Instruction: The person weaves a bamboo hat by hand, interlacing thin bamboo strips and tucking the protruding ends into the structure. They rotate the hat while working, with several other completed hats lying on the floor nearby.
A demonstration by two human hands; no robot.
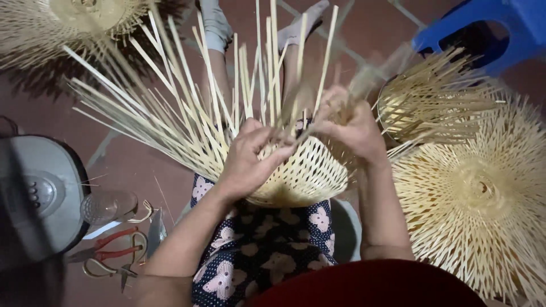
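Observation:
A half-woven bamboo basket (pixel 310 176) rests on my lap, its loose pale strips (pixel 187 108) fanning up and to the left. My left hand (pixel 250 156) presses on the basket's woven rim with fingers curled around strips. My right hand (pixel 350 128) grips a bamboo strip at the rim's far right side; the strip's end is blurred with motion. Both hands nearly touch over the basket's top edge.
Several unfinished bamboo baskets (pixel 478 193) lie stacked at the right, another (pixel 85 17) at the top left. A blue plastic stool (pixel 500 28) stands top right. On the floor at left are a grey fan base (pixel 40 193), a clear glass (pixel 105 206), red-handled pliers (pixel 111 247) and scissors (pixel 122 272).

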